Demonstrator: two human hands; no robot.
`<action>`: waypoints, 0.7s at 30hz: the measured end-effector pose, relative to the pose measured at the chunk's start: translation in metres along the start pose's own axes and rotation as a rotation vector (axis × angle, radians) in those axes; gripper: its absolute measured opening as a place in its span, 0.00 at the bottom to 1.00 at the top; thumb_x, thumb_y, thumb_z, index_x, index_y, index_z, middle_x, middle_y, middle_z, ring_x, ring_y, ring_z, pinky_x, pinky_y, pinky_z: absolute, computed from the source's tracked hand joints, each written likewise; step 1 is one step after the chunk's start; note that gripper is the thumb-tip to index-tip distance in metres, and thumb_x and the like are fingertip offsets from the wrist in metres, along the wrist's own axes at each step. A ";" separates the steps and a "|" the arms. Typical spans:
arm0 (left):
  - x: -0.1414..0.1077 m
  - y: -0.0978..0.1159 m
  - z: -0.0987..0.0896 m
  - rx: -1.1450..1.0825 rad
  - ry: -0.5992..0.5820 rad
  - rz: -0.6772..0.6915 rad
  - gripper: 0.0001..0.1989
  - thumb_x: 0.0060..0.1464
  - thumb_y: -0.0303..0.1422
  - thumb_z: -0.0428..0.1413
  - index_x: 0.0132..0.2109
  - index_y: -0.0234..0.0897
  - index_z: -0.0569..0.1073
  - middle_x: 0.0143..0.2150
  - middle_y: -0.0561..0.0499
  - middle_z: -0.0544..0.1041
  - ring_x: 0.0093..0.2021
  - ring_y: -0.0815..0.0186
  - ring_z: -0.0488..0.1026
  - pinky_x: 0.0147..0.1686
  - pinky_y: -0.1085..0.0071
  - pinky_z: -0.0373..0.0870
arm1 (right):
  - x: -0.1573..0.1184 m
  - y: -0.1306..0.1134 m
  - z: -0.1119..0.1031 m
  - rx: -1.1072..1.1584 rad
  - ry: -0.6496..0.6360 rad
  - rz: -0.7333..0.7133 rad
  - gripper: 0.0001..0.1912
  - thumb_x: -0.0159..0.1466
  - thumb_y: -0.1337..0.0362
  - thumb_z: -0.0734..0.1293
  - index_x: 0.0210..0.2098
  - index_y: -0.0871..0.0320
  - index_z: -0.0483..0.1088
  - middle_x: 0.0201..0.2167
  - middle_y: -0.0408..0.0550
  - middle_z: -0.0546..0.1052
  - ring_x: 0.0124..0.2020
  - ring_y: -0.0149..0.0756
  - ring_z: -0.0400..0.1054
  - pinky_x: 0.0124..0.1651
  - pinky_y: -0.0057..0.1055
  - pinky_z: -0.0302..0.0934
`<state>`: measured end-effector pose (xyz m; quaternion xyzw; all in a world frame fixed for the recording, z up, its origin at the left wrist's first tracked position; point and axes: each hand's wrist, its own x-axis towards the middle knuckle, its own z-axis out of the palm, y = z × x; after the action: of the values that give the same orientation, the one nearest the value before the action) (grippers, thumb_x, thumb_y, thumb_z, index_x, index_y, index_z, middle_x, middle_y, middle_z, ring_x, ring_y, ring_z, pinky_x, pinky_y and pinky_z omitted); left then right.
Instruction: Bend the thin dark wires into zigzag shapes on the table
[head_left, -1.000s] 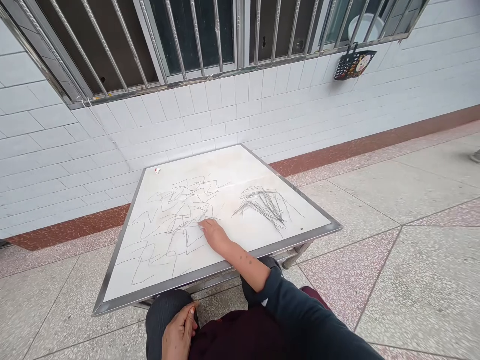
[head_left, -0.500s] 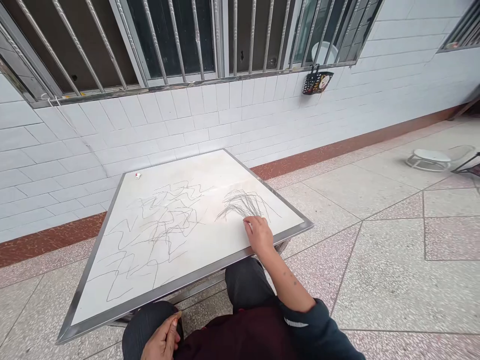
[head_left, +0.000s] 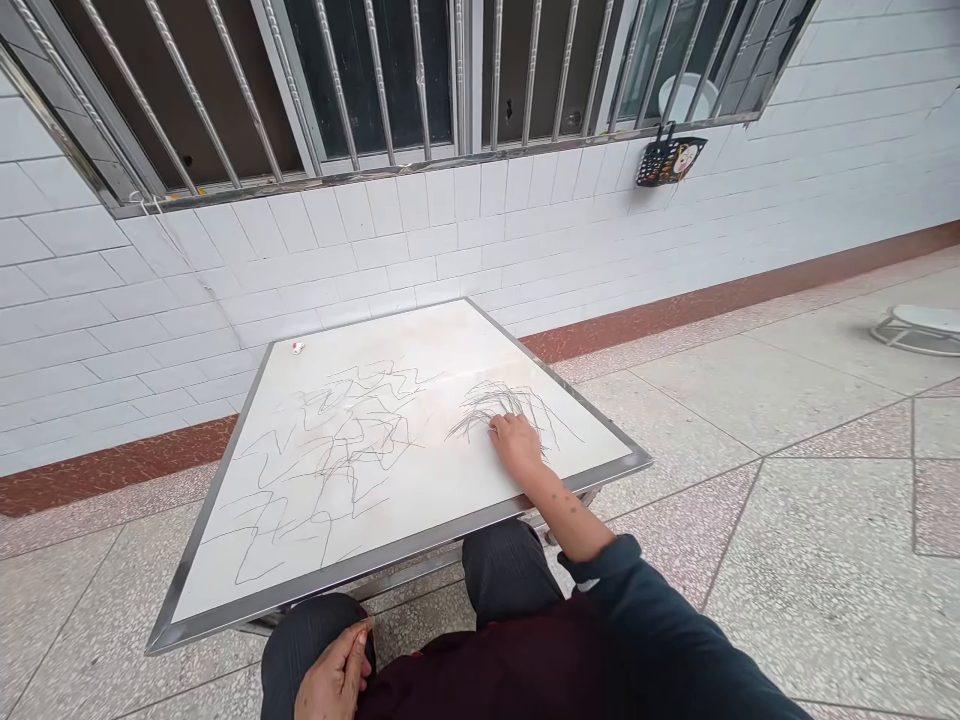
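Note:
A white table with a grey metal edge stands before my knees. My right hand lies over the near side of a bunch of thin dark strands, which look like wire or thread. Its fingers are curled together on the tabletop; anything in them is hidden. My left hand rests on my left knee, thumb and forefinger pressed together around a small tan tip I cannot identify. Many thin wavy dark lines spread across the table's left half; whether they are loose strands or drawn marks I cannot tell.
A small white and red object sits at the table's far left corner. Behind it is a white tiled wall with a barred window. A black basket hangs there. A white stool stands on the floor to the right.
My right hand has moved farther from me, from the near edge of the bunch onto its strands. My left hand has stayed on the knee. The view has turned slightly left.

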<state>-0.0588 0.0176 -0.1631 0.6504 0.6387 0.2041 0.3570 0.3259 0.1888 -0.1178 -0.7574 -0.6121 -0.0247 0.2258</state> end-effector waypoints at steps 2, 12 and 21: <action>-0.001 0.003 0.000 0.007 0.005 0.007 0.27 0.57 0.52 0.42 0.50 0.42 0.74 0.27 0.52 0.76 0.26 0.65 0.73 0.26 0.76 0.70 | 0.002 0.001 0.000 -0.012 -0.014 0.001 0.07 0.63 0.67 0.61 0.38 0.59 0.70 0.35 0.55 0.73 0.40 0.45 0.61 0.39 0.35 0.54; 0.000 0.006 0.001 0.049 0.021 0.043 0.25 0.57 0.50 0.42 0.48 0.43 0.75 0.25 0.53 0.75 0.26 0.66 0.73 0.25 0.76 0.69 | 0.013 -0.003 -0.005 -0.034 -0.092 0.033 0.07 0.64 0.69 0.59 0.34 0.59 0.69 0.35 0.55 0.73 0.41 0.44 0.63 0.36 0.33 0.54; 0.000 0.003 0.002 0.054 0.011 0.056 0.24 0.59 0.48 0.41 0.49 0.42 0.74 0.27 0.53 0.75 0.26 0.66 0.73 0.27 0.75 0.69 | 0.018 -0.008 -0.011 0.019 -0.072 0.074 0.08 0.64 0.69 0.57 0.37 0.62 0.67 0.35 0.57 0.73 0.40 0.43 0.65 0.36 0.33 0.54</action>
<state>-0.0552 0.0175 -0.1623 0.6763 0.6274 0.2005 0.3297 0.3252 0.2024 -0.1000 -0.7778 -0.5916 0.0168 0.2117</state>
